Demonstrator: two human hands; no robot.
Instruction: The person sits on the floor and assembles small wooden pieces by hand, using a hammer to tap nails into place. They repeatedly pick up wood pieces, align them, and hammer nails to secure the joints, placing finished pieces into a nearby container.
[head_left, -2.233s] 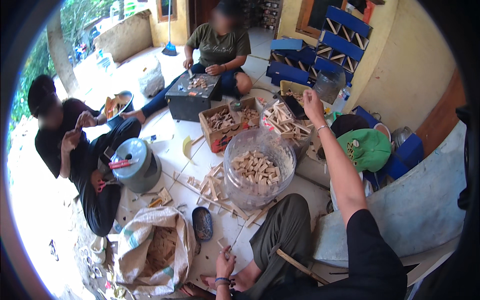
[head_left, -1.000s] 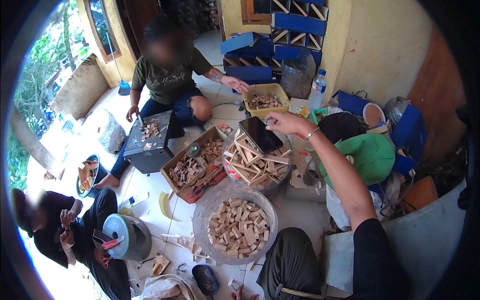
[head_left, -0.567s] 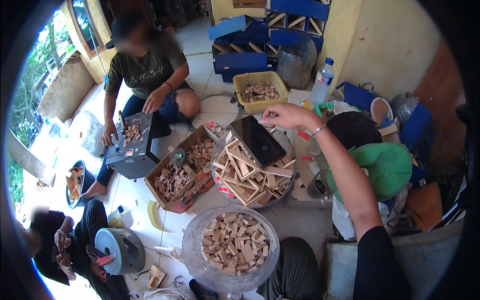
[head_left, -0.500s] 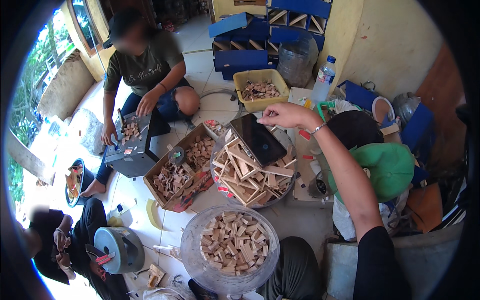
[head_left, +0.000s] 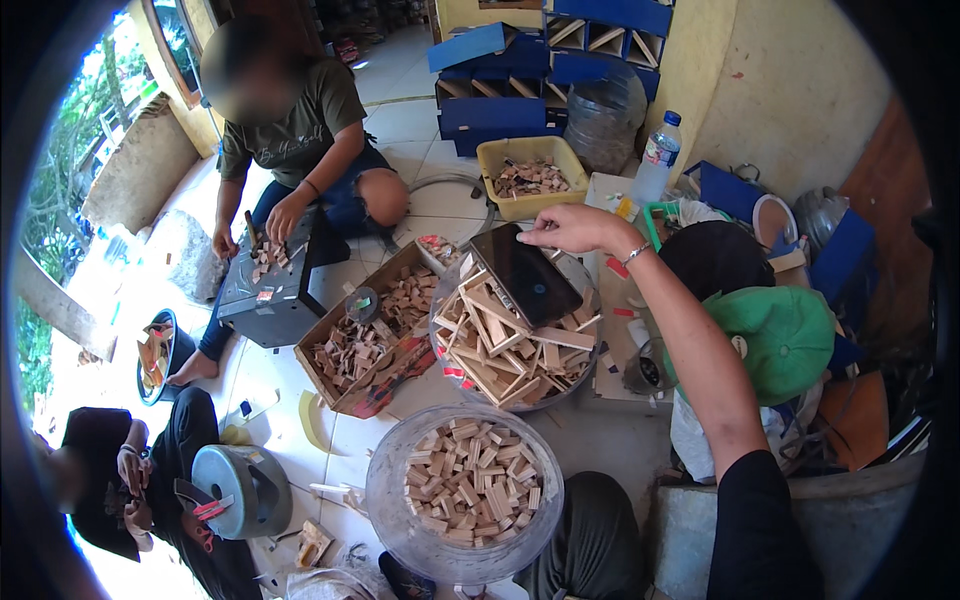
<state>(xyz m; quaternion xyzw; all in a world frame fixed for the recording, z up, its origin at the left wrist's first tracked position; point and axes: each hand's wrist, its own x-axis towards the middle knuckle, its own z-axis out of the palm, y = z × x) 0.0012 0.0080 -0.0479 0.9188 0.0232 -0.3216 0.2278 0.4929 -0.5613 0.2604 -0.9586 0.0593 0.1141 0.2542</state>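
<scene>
My right hand (head_left: pixel 572 229) reaches in from the right, with a bracelet on the wrist. Its fingers are pinched together at the upper edge of a dark smartphone (head_left: pixel 527 277). The phone is tilted, screen up, on a heap of wooden strips and small frames (head_left: pixel 500 345) in a round clear tub (head_left: pixel 597 345). Closer to me stands another round clear tub (head_left: pixel 390 520) with many small wooden blocks (head_left: pixel 470 480). My left hand is out of view.
A long box (head_left: pixel 345 395) of wood scraps lies left of the tubs. A person (head_left: pixel 320 130) handles small pieces on a black box (head_left: pixel 265 315); another sits lower left beside a grey stool (head_left: pixel 240 490). A water bottle (head_left: pixel 655 160) and green cap (head_left: pixel 775 335) are right.
The whole view has shifted slightly. My right hand stays at the phone's upper edge. The person at the black box has shifted their hands over the small pieces.
</scene>
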